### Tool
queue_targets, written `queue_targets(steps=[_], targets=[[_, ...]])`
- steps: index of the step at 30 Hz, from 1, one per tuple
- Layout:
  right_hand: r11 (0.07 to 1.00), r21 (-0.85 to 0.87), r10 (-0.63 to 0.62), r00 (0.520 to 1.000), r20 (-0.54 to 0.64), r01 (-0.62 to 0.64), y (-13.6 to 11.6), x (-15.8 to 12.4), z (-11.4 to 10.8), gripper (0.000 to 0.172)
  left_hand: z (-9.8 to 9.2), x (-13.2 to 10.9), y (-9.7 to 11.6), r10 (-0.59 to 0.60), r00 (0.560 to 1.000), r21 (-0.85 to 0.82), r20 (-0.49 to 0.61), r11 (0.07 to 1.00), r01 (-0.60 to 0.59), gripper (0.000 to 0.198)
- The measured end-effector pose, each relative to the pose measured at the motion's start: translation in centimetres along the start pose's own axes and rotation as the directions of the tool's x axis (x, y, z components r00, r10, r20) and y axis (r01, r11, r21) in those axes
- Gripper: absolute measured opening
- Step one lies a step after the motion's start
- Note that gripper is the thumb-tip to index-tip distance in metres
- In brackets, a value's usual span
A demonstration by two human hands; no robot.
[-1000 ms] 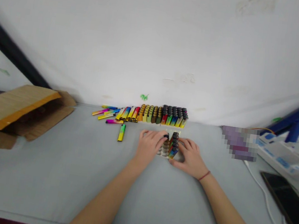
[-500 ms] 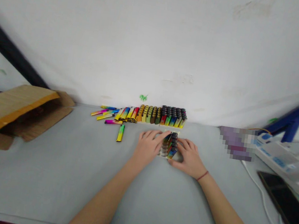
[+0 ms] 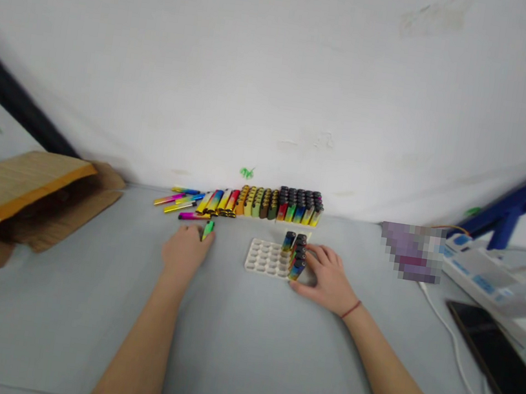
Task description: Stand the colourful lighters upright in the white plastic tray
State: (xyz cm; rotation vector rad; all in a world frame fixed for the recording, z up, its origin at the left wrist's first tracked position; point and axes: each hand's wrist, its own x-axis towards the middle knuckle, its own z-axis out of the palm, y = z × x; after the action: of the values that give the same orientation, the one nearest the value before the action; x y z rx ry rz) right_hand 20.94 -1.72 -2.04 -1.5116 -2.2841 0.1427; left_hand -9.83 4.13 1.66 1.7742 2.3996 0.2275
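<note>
Item 1. Left hand point(image 3: 184, 254), left of frame centre, palm down on the grey table point(image 3: 232, 349). Fingers are loosely bent, their tips at the near end of a green-and-yellow lighter point(image 3: 208, 229). The lighter lies just beyond the fingertips, pointing up the frame. Whether it is pinched or only touched cannot be told.

Item 2. Right hand point(image 3: 325, 277), right of centre, lying open with the fingers spread. It closes on nothing. The fingertips rest against the right side of a white socketed tray point(image 3: 264, 259).

Item 3. Tray contents: standing lighters point(image 3: 295, 254), black-capped, in the rightmost sockets just beside the right fingertips. The other sockets are unfilled.

Item 4. Back of the table, centre: a row of upright lighters point(image 3: 286, 205) against the white wall point(image 3: 279, 82). Loose lighters point(image 3: 181, 202) lie flat to its left, just above the left hand.

Item 5. Left edge: an open cardboard box point(image 3: 18, 195) on its side.

Item 6. Right edge: a white power strip point(image 3: 491, 278), a dark phone point(image 3: 504, 361) and a white cable point(image 3: 461, 349).
</note>
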Motion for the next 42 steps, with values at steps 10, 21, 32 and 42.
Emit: queue_targets(steps=[10,21,32,42], targets=[[1.000,0.008,-0.005,1.000,0.003,0.005,-0.2,0.0,-0.2,0.060,1.4,-0.1,1.5,0.243,0.960,-0.338,-0.138,0.900,-0.276,0.019],[1.000,-0.021,-0.011,1.000,-0.001,0.011,-0.1,-0.1,-0.1,0.060,1.6,-1.4,4.3,0.210,0.978,-0.969,0.003,0.241,-0.049,0.027],[1.000,-0.024,-0.021,1.000,-0.014,0.020,0.0,-0.1,-0.1,0.058,0.7,-2.6,5.3,0.052,0.951,-0.952,0.304,-0.008,0.305,0.047],[0.999,-0.032,-0.024,1.000,-0.005,0.024,0.3,-0.2,0.0,0.060,-0.4,-2.9,5.7,-0.005,0.944,-0.931,0.330,-0.167,0.325,0.039]])
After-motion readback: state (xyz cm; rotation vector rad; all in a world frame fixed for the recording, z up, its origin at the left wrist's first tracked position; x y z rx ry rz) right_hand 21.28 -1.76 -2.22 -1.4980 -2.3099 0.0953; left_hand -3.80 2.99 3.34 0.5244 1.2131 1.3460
